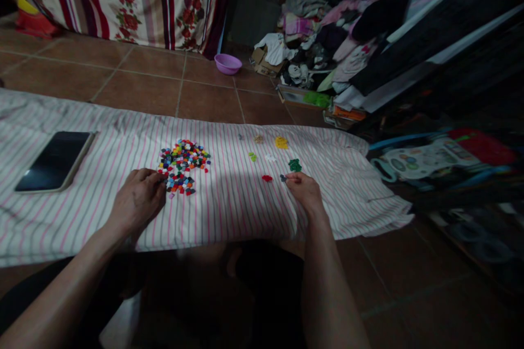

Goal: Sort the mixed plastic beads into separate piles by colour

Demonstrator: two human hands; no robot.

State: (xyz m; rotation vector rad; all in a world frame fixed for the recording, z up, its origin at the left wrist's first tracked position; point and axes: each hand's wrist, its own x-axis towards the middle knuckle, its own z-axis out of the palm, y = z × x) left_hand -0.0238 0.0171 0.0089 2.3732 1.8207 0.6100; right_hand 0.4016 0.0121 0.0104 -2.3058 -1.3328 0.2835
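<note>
On the striped-cloth bench, mixed bricks lie by the left hand, a dark piece at the right hand; whether either hand's fingers grip, I cannot tell. Beyond, a purple basin sits on tiled floor near a floral curtain.

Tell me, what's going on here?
A person's bare left hand is at the edge of a mixed spread of small, multicoloured, plastic-looking pieces. The right hand is at dark grey pieces, near a bright red cluster and a dark green cluster. The pieces lie on a pink-striped white cloth.
</note>
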